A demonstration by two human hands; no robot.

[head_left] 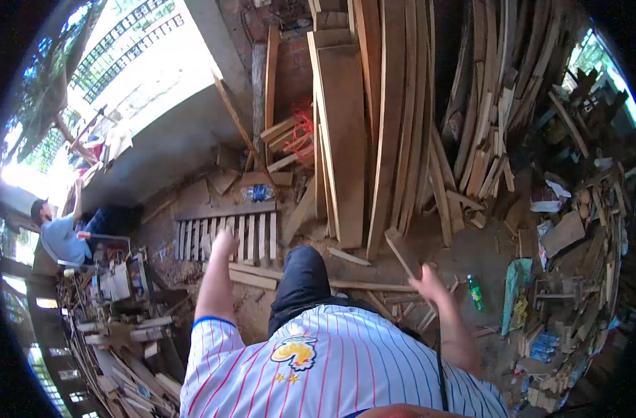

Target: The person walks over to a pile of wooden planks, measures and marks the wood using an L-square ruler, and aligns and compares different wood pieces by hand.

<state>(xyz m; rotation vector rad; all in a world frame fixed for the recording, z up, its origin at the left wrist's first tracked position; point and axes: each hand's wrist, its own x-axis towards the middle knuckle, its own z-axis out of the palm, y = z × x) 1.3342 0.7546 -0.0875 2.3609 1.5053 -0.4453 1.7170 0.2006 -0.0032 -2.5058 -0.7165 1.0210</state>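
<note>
My right hand [431,285] is closed around a short wooden strip [401,254], which slants up and to the left from my fingers. My left hand [225,241] is held out in front of a slatted wooden frame [255,235]; its fingers are blurred, and whether they hold anything is unclear. Below that hand, pale wooden pieces [252,279] lie on the floor. Ahead of me a wide brown board [341,139] leans upright among several long planks [394,125].
A green bottle [475,292] lies on the floor to my right. Scrap wood [590,237] is heaped along the right side, with more wood [130,380] at lower left. A person in a blue shirt [66,237] sits at far left. Red strapping [303,132] hangs by the planks.
</note>
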